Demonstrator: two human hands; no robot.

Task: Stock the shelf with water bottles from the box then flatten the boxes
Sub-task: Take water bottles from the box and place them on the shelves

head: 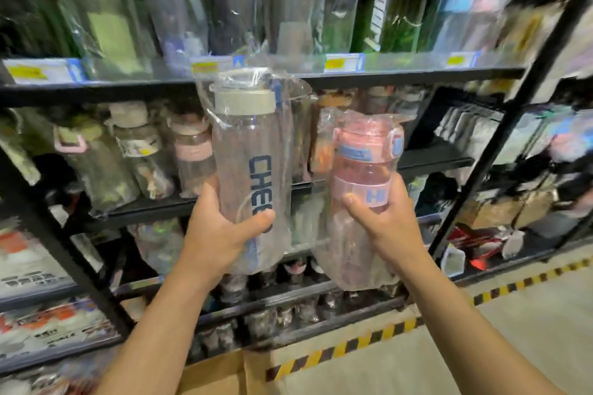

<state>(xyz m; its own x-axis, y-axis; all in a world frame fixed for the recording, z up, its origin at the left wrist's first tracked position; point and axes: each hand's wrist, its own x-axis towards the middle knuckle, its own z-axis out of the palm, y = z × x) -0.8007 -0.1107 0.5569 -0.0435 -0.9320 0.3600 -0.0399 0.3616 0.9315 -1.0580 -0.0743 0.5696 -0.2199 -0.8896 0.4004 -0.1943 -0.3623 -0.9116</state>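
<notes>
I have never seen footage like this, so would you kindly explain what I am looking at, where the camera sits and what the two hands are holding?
There is no machine here: a person works with bare hands. The single picture comes from a camera worn on the person's head, looking forward and down, so you see their own arms reaching out. The left hand grips a clear bottle with a grey lid and blue lettering, in a plastic wrap. The right hand grips a pink bottle, also wrapped. Both bottles are held up in front of a black shelf already full of wrapped bottles. At the bottom edge is part of a cardboard box on the floor, beside striped tape.
</notes>
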